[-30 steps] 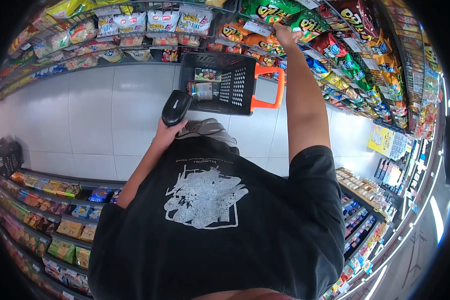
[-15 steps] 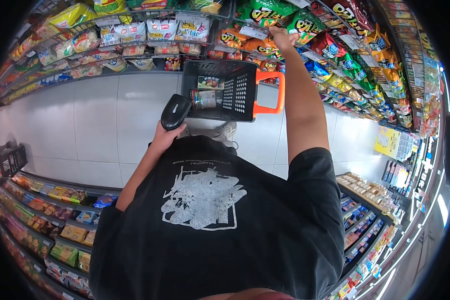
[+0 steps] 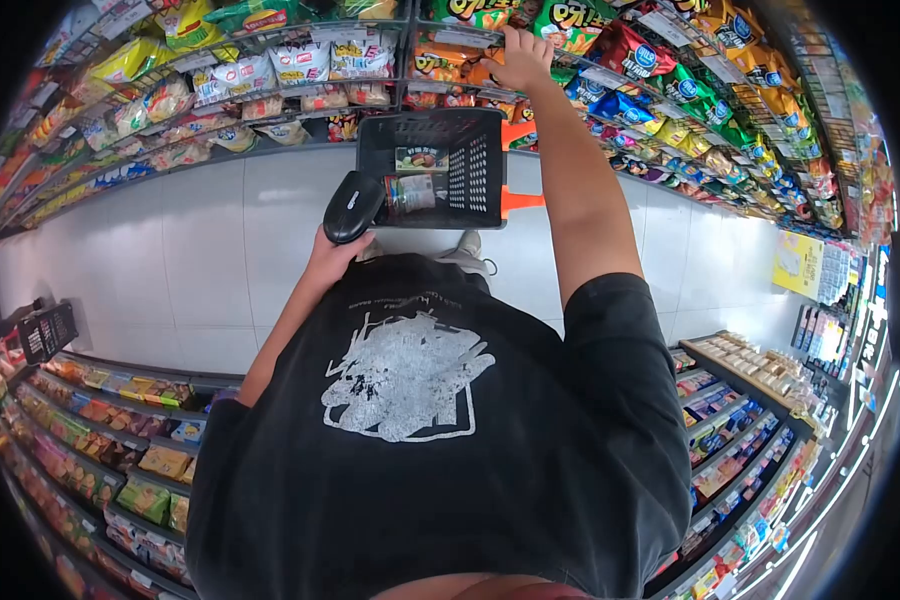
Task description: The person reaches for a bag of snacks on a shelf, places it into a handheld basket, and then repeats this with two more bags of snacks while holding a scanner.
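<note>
My left hand [image 3: 332,260] is wrapped round a black handheld scanner [image 3: 354,208], held beside the near left corner of a black shopping basket [image 3: 478,170]. In the basket lie a dark boxed or bagged item [image 3: 422,159] and a colourful packet [image 3: 410,193]. My right hand [image 3: 526,66] reaches out to the snack shelf, fingers apart and nothing visible in it. It is by the shelf's front edge, just below green snack bags [image 3: 570,24] and beside orange snack bags [image 3: 440,66]. My right forearm partly covers the basket's orange handle [image 3: 522,202].
White snack bags [image 3: 300,62] fill the shelves on the left. Red bags [image 3: 638,52] and more packets line the right. Behind me stand low shelves of packaged food [image 3: 150,500]. Another person with a dark basket [image 3: 48,332] is at far left. A yellow sign [image 3: 798,262] stands right.
My right hand has come down and left along the shelf edge, its fingers now more spread. The view has shifted a little. My left hand still holds the scanner.
</note>
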A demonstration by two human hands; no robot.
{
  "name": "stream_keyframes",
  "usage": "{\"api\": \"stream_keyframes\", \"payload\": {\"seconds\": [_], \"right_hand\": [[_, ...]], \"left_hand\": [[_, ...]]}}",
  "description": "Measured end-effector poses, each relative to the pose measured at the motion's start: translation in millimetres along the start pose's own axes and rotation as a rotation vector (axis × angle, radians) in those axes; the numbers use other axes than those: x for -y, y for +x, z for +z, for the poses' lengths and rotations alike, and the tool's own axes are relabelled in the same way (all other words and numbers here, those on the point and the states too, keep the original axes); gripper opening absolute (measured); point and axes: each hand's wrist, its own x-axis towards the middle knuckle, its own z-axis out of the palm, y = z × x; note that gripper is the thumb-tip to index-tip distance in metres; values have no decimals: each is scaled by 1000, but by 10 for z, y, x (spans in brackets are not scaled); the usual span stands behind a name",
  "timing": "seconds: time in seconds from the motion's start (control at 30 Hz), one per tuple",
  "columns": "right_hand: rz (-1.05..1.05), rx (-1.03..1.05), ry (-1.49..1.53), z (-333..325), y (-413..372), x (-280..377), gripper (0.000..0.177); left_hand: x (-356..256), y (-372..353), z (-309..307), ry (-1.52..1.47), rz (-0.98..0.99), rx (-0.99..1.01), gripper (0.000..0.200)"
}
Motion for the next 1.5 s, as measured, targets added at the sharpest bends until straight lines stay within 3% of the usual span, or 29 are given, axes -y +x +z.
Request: {"api": "stream_keyframes", "payload": {"seconds": [0.1,0.4,0.6,0.7,0.8,0.9,1.17,1.33,1.5], "right_hand": [[-39,-95,-18,0,-71,20,86],[-224,-310,367,-16,-594,-277,81],[259,241,239,823,-1812,-795,86],[397,46,358,1376,-2253,-1035,60],[742,510,1401,1570,-2255,-1166,37],[713,452,1646,1613,-2292,-1212,14],[945,335,1576,1689,-2566,-2137,15],[1016,252,1401,1567,-2782,-2706,15],[1070,182,1176,1552,-3068,-3552,22]], "left_hand": [[97,-2,222,-48,42,-41,19],[-45,155,1158,-68,52,-71,20],[206,57,1650,66,-3,-55,21],[234,-39,1879,148,-91,-11,30],[275,-132,2181,132,-68,-31,41],[326,-130,2436,236,-25,-6,43],[314,-165,2964,218,-22,-26,40],[411,-254,2905,230,-71,-52,38],[397,-208,2761,58,-194,-30,32]]}}
